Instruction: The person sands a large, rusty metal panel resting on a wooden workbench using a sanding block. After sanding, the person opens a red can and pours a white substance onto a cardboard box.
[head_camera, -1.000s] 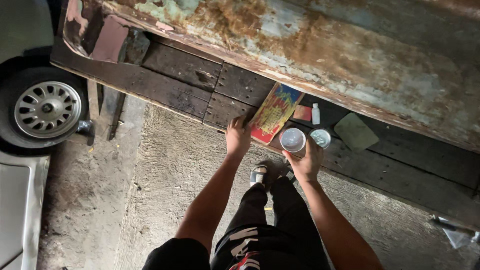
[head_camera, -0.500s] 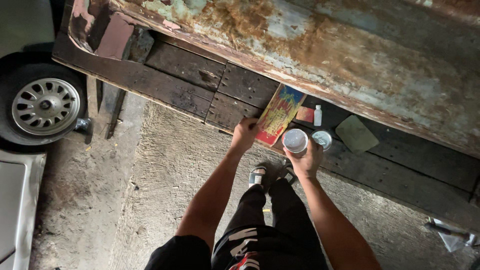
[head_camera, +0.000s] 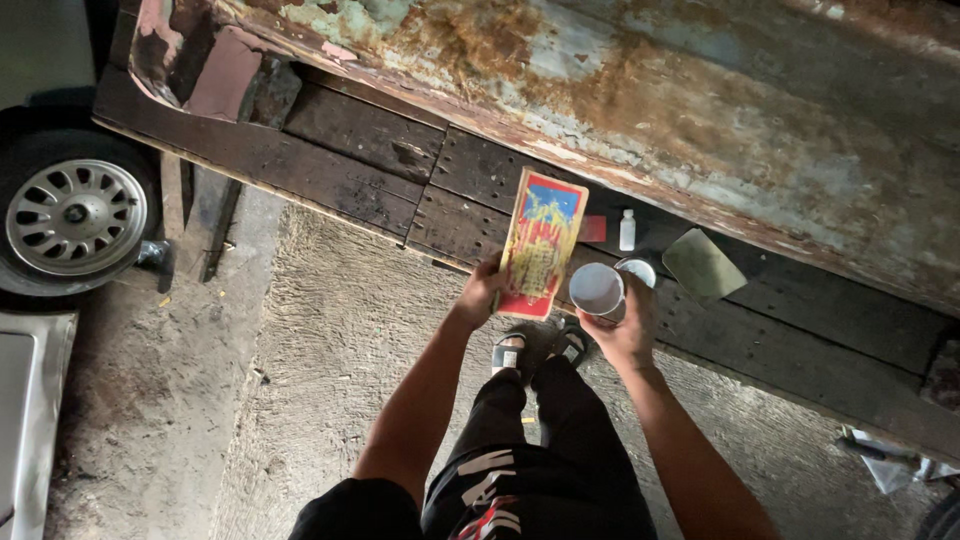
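L hand pinching low edge of colourful card over dark plank ledge, R hand wrapped round white cup just beside it; keep cup level, card flat w/ firm grip.

Single head view — steep downward look, arm's reach from hands.
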